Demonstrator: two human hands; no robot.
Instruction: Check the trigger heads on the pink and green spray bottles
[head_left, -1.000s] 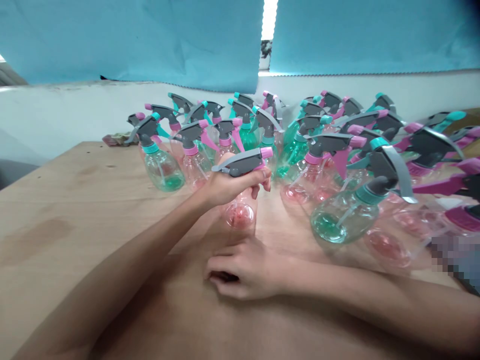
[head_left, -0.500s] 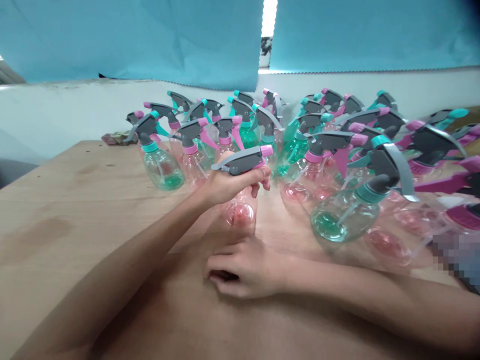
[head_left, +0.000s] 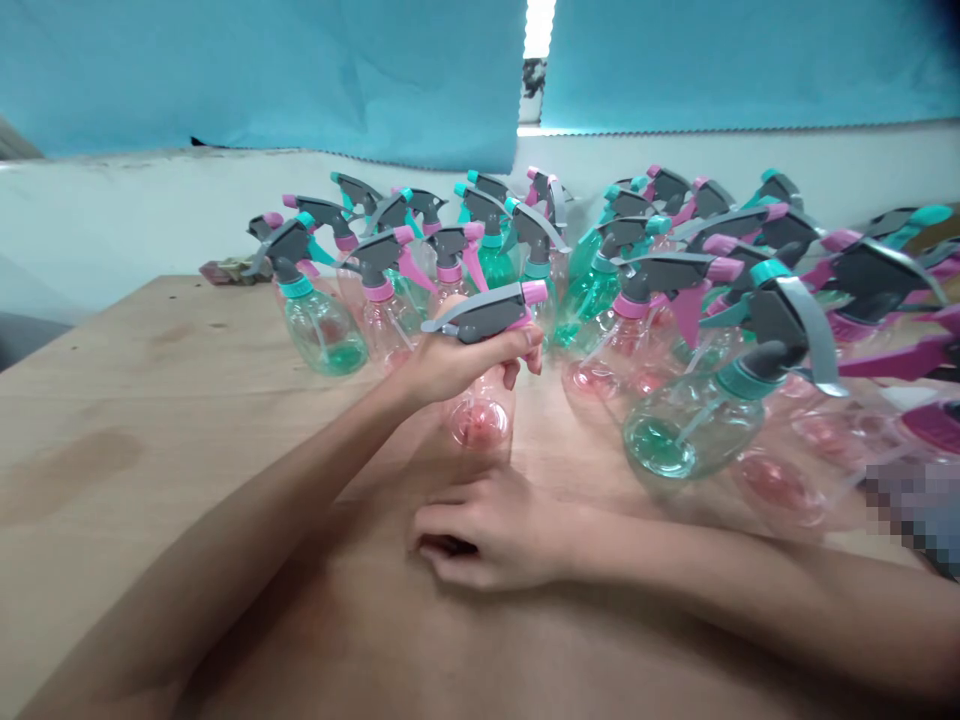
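My left hand (head_left: pixel 450 368) is wrapped around the neck of a clear pink spray bottle (head_left: pixel 480 422), just under its grey and pink trigger head. The bottle stands upright on the table, and the fingers hide part of its neck and trigger. Nearer to me, my right hand (head_left: pixel 491 535) rests on the wooden table with its fingers curled in; nothing shows in it. A green-collared spray bottle (head_left: pixel 694 430) is to the right of both hands. Behind the held bottle, a pink-collared spray bottle (head_left: pixel 390 318) and a green-collared one (head_left: pixel 326 330) stand to the left.
Several more pink and green spray bottles crowd the back and right of the wooden table (head_left: pixel 150 400). A small pinkish object (head_left: pixel 225 271) lies at the far left edge. Behind are a white wall (head_left: pixel 135 215) and blue sheets (head_left: pixel 300 80). A blurred-out patch covers the right edge.
The view has tilted very slightly, so the background sits a little higher. My left hand keeps its hold on the spray bottle, and my right hand stays in place.
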